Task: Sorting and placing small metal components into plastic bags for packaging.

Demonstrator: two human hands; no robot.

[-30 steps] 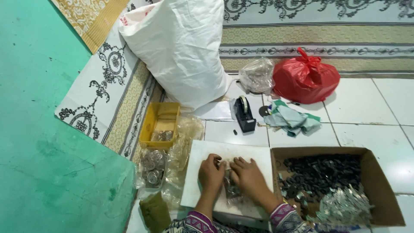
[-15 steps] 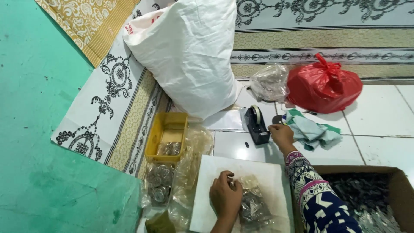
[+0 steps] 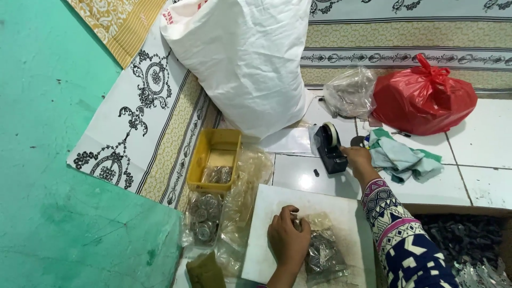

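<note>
The left hand [image 3: 288,240] is pressing down with curled fingers on the top of a clear plastic packet [image 3: 322,250] of small metal parts, which is lying on a white board [image 3: 266,234] toward its near edge. The right hand [image 3: 356,158] is reaching across the tiled floor [image 3: 480,160], its fingertips touching a black tape dispenser [image 3: 330,145] just beyond the board's far edge; whether they are pinching tape I cannot tell. A yellow tray [image 3: 216,157] is sitting left of the board, a crumpled cloth [image 3: 405,157] right of the dispenser, with a red bag [image 3: 421,98] behind.
</note>
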